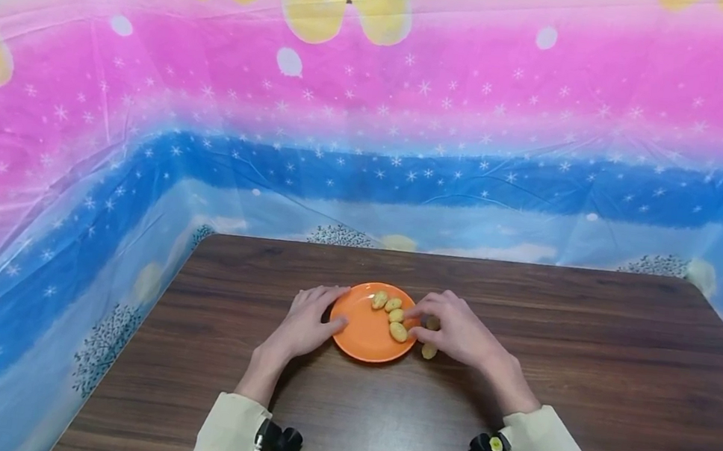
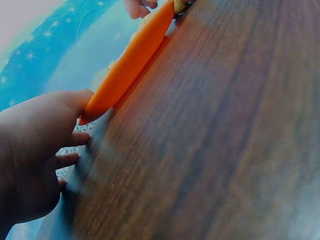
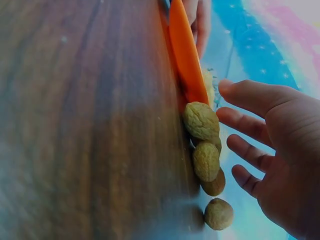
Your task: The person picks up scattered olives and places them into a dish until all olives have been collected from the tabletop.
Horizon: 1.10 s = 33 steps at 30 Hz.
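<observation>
An orange plate [image 1: 358, 334] lies on the table, with several small, wrinkled, yellow-brown oval pieces [image 1: 398, 331] on its right half. My left hand [image 1: 307, 323] holds the plate by its left edge, thumb on the rim. In the left wrist view the thumb of the left hand [image 2: 37, 150] touches the orange rim, with the other fingers partly hidden. Over the plate's right edge, my right hand [image 1: 457, 331] has its thumb and fingers spread apart with nothing between them. More of these oval pieces [image 3: 206, 160] lie on the table beside the plate, below the right hand [image 3: 285, 150].
The dark wood-grain table [image 1: 591, 344] extends on both sides of the plate. Behind it hangs a pink and blue patterned cloth [image 1: 374, 122]. Both sleeves [image 1: 230, 435] have a small black camera [image 1: 488, 450] at the cuff.
</observation>
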### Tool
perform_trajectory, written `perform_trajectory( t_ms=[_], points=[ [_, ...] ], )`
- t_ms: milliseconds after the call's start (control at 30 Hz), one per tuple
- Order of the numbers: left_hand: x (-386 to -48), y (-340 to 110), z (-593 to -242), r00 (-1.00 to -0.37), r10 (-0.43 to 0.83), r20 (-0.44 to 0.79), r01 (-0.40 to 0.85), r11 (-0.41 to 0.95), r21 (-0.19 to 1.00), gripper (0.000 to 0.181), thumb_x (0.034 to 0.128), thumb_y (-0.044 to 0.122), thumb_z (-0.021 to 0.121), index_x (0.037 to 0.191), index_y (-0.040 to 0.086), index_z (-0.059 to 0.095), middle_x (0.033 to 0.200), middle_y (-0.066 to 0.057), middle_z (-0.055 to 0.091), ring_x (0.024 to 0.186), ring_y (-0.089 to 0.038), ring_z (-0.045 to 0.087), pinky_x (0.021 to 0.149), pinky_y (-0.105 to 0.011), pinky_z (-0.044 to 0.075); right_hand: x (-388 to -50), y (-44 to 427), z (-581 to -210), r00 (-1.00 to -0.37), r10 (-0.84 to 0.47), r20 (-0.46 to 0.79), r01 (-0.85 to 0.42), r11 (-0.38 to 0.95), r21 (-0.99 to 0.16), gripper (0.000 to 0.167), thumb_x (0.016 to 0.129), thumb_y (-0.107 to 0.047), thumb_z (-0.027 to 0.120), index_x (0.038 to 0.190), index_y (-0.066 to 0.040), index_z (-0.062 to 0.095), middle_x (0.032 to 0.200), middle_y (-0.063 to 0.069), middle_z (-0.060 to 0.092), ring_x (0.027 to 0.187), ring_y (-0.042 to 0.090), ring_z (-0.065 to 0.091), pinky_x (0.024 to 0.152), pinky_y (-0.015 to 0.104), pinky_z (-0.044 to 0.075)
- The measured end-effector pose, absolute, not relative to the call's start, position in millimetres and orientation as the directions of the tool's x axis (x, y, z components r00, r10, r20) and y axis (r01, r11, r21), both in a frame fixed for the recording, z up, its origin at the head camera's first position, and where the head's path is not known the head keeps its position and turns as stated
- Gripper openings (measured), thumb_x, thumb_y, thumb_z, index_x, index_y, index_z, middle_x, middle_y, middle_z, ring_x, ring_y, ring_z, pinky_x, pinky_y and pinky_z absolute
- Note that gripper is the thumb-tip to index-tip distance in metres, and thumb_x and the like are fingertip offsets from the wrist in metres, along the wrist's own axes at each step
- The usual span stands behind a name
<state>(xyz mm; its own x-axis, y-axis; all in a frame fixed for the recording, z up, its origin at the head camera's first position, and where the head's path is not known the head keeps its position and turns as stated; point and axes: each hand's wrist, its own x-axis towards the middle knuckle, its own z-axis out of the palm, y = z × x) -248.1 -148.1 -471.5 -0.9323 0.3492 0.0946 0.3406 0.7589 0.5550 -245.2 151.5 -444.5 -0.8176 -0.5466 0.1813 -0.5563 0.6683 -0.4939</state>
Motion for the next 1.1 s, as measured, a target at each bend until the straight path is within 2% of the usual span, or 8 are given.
perform_trajectory(
  t_ms=[333,733,1100],
  points=[
    [-248.3,-147.2,-471.0,-0.936,0.342,0.084,0.330,0.768,0.549,0.057,0.0976,0.036,0.059,0.151,0.021,0.044,0.150,-0.009,0.047,0.144,-0.033,0.034,0.120,-0.057,0.018,-246.8,165.1,-436.8,-0.873,-0.469,0.132,-0.461,0.708,-0.535,0.025,0.094,-0.030,0.069,0.117,-0.023,0.074,0.115,-0.006,0.065,0.109,0.019,0.053,0.091,0.043,0.047],
    [-247.7,-148.5,-471.4,-0.934,0.345,0.096,0.337,0.756,0.561,0.058,0.0972,0.036,0.060,0.151,0.020,0.045,0.150,-0.010,0.047,0.143,-0.034,0.034,0.120,-0.058,0.017,-251.6,183.4,-434.7,-0.879,-0.456,0.140,-0.450,0.698,-0.557,0.023,0.094,-0.030,0.068,0.116,-0.024,0.073,0.112,-0.006,0.066,0.109,0.018,0.053,0.091,0.042,0.047],
    [-247.5,-147.9,-471.7,-0.934,0.341,0.102,0.338,0.759,0.557,0.057,0.0969,0.035,0.060,0.150,0.020,0.046,0.150,-0.010,0.047,0.142,-0.034,0.035,0.119,-0.057,0.020,-254.8,195.7,-437.5,-0.893,-0.432,0.126,-0.422,0.708,-0.566,0.026,0.094,-0.030,0.069,0.118,-0.021,0.072,0.114,-0.003,0.067,0.114,0.022,0.055,0.096,0.048,0.047]
  ],
)
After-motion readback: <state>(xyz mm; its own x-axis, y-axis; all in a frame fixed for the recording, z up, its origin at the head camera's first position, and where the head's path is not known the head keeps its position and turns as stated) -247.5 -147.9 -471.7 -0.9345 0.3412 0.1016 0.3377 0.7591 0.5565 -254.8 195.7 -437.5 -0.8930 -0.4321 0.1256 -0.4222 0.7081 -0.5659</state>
